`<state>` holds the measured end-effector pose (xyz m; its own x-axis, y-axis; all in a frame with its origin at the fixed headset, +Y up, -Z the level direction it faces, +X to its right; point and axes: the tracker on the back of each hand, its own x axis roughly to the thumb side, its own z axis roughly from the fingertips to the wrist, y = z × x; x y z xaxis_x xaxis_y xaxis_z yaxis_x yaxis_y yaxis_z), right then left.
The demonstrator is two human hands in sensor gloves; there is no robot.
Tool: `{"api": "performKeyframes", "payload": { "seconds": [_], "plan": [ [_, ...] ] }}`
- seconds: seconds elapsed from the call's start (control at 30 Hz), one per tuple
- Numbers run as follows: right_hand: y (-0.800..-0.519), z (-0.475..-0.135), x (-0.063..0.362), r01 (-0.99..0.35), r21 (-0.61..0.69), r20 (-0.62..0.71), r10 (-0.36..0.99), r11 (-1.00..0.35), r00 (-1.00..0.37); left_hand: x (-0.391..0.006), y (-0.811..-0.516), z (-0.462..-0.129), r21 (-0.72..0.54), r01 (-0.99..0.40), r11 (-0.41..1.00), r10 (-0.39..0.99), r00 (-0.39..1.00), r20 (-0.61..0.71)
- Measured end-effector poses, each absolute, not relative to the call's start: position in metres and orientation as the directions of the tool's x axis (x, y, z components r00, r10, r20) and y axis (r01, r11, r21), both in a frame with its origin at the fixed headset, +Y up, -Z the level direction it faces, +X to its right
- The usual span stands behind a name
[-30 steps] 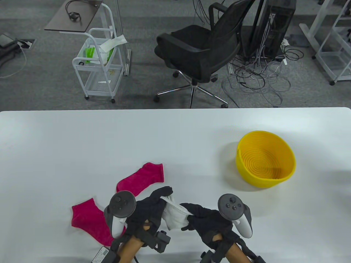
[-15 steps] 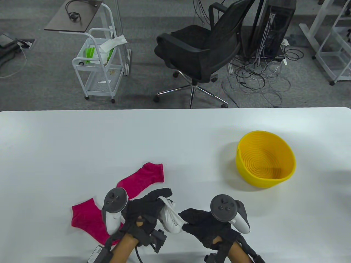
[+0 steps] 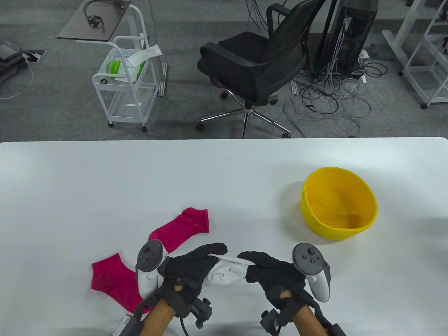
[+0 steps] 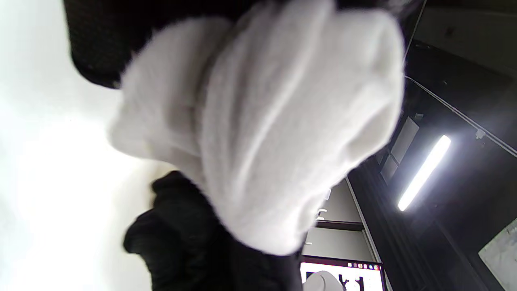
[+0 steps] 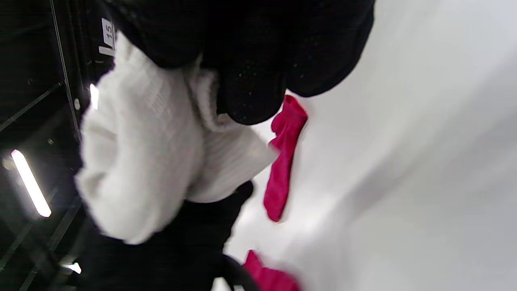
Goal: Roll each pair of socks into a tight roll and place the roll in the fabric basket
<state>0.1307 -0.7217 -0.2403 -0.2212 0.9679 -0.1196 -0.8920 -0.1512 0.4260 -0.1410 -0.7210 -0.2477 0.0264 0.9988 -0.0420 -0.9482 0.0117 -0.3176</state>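
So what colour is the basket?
Yellow all over; the basket shows best in the table view.

A white ribbed sock bundle (image 3: 225, 273) is showing between two black knit gloves, the left hand (image 3: 189, 271) and the right hand (image 3: 276, 276), each carrying a grey-and-white tracker (image 3: 148, 266). Two magenta socks, one nearer the far edge (image 3: 182, 227) and one at the left (image 3: 113, 281), are lying on the plain white tabletop (image 3: 105, 182). The basket (image 3: 338, 208) is showing bright yellow with concentric coiled ridges inside.
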Motion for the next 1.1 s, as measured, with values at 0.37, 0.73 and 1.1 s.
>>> {"api": "performKeyframes", "payload": {
  "seconds": [0.37,0.73,1.1],
  "plan": [
    [-0.717,-0.236,0.114,-0.727,0.686,-0.096,0.988,-0.021,-0.120,-0.137,-0.711,-0.248,-0.339,-0.910,0.240,0.971,0.229,0.072],
    [-0.724,-0.235,0.120,-0.791,0.471,-0.018,0.893,-0.390,-0.450,-0.134,-0.713,-0.245,-0.323,-0.845,0.425,0.904,0.412,0.110],
    [-0.713,-0.233,0.119,-0.733,0.349,0.074,0.797,-0.583,-0.599,-0.129,-0.712,-0.245,-0.409,-0.772,0.486,0.872,0.458,0.172]
  ]
}}
